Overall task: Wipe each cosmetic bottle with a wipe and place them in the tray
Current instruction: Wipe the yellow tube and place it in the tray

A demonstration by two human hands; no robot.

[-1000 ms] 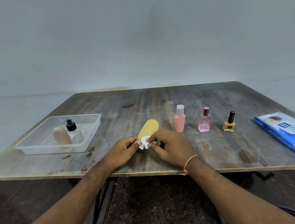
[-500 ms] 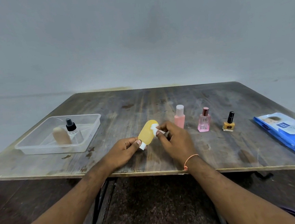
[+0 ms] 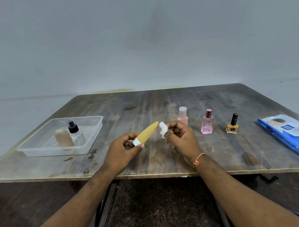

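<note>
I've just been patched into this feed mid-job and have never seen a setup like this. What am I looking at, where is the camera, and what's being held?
There is no machine here: a person works with two bare hands, and one wide-angle camera on their head looks forward and down. The left hand holds a yellow tapered tube with a white cap by its cap end. The right hand pinches a small white wipe just beside the tube's tip, not touching it.

On the worn wooden table, the clear plastic tray at left holds a beige bottle and a clear spray bottle with a black top. Standing at right are a pink bottle with a pale cap, a pink glass perfume bottle and a yellow nail polish bottle. A blue wipes packet lies at far right.
</note>
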